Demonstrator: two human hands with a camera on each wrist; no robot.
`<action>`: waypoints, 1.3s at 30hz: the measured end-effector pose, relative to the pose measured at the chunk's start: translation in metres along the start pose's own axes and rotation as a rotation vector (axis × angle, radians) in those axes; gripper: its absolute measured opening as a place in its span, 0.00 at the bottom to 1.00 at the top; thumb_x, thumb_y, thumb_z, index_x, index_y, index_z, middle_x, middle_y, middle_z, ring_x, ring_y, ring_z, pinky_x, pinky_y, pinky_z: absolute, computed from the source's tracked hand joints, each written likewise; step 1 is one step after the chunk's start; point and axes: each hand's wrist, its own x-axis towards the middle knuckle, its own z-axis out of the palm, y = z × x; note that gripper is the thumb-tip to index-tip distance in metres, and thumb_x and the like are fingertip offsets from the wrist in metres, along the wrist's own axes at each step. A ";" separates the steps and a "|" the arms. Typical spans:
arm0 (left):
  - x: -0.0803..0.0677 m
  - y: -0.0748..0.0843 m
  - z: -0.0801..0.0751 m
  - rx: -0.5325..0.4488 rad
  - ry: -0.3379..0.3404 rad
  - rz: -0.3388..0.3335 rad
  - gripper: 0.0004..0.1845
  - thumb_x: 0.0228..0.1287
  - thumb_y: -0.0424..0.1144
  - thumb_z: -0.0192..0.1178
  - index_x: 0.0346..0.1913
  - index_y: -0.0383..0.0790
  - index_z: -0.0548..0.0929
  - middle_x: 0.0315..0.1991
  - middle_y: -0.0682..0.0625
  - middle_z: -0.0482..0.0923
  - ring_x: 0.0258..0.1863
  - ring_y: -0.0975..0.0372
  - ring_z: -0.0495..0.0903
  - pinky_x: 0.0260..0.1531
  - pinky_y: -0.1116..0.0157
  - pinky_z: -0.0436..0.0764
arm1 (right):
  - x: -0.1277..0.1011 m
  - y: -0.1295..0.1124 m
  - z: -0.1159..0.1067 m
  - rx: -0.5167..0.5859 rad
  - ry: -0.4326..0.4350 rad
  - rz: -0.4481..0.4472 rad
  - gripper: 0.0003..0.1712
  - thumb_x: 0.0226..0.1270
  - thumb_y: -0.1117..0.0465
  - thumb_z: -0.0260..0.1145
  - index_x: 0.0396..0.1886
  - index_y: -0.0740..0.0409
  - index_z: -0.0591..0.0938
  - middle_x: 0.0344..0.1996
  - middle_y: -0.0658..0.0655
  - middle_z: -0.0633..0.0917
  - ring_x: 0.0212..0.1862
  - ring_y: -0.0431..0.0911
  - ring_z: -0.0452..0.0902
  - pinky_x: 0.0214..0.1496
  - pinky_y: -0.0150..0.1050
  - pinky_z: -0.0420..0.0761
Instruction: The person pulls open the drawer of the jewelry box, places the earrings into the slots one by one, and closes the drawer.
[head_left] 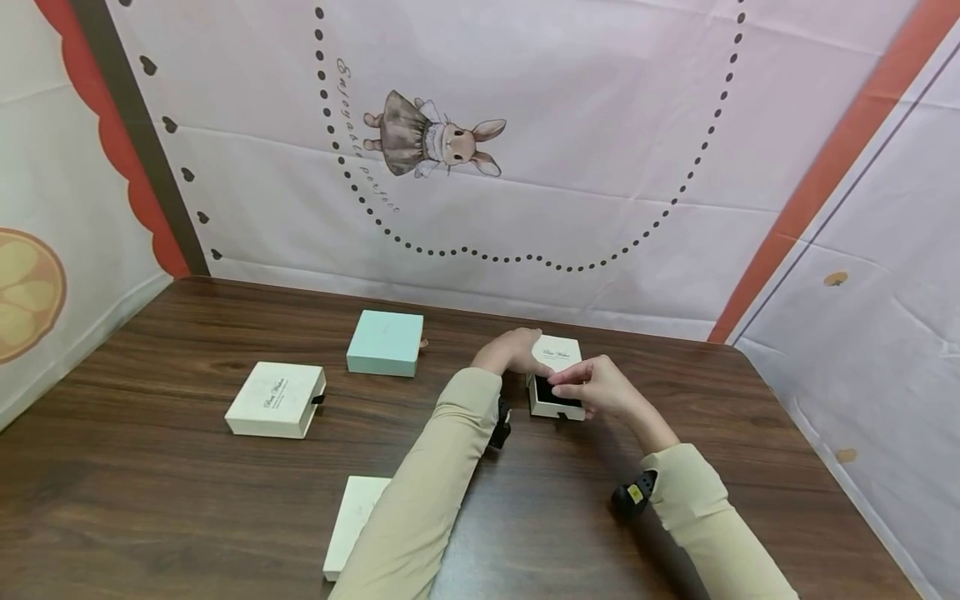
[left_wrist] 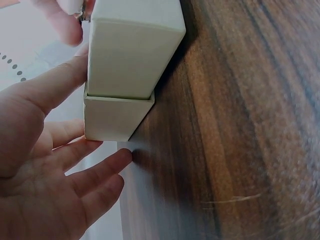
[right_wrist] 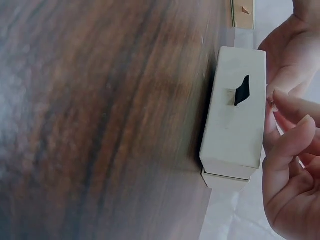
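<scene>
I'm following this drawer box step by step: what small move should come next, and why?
Probably slide the drawer out a bit further. The left hand steadies the cream box from behind, the right hand has its grip at the front, and the dark inside shows only partly.

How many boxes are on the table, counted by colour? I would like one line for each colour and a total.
Cream boxes: 3, namely the drawer box in the hands, one at the left, one partly hidden under the left sleeve
Mint-green boxes: 1
Total: 4
</scene>
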 end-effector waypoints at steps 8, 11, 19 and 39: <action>0.000 0.000 0.000 0.003 -0.017 -0.017 0.44 0.56 0.52 0.61 0.70 0.36 0.53 0.68 0.45 0.56 0.67 0.55 0.56 0.63 0.62 0.58 | 0.002 0.000 0.001 -0.029 -0.013 0.010 0.12 0.55 0.65 0.68 0.38 0.67 0.83 0.28 0.57 0.85 0.08 0.38 0.63 0.13 0.36 0.71; 0.000 0.000 0.000 0.006 -0.025 -0.022 0.44 0.57 0.52 0.60 0.70 0.37 0.53 0.69 0.45 0.54 0.67 0.55 0.54 0.63 0.62 0.57 | 0.004 0.000 0.003 -0.063 0.003 0.010 0.11 0.53 0.63 0.69 0.35 0.64 0.84 0.27 0.57 0.86 0.08 0.37 0.62 0.13 0.37 0.71; -0.001 0.000 0.000 0.002 -0.015 -0.003 0.42 0.57 0.49 0.61 0.69 0.35 0.54 0.68 0.44 0.56 0.67 0.56 0.56 0.63 0.62 0.58 | 0.010 -0.001 0.008 -0.132 0.045 0.032 0.07 0.49 0.61 0.72 0.29 0.59 0.86 0.21 0.53 0.85 0.06 0.36 0.60 0.12 0.34 0.70; -0.001 0.000 0.000 -0.014 -0.002 0.010 0.42 0.56 0.48 0.62 0.69 0.34 0.55 0.67 0.44 0.58 0.65 0.55 0.58 0.62 0.62 0.60 | 0.008 -0.004 0.007 -0.113 0.004 0.058 0.08 0.54 0.64 0.69 0.33 0.61 0.86 0.26 0.55 0.85 0.07 0.38 0.61 0.13 0.38 0.72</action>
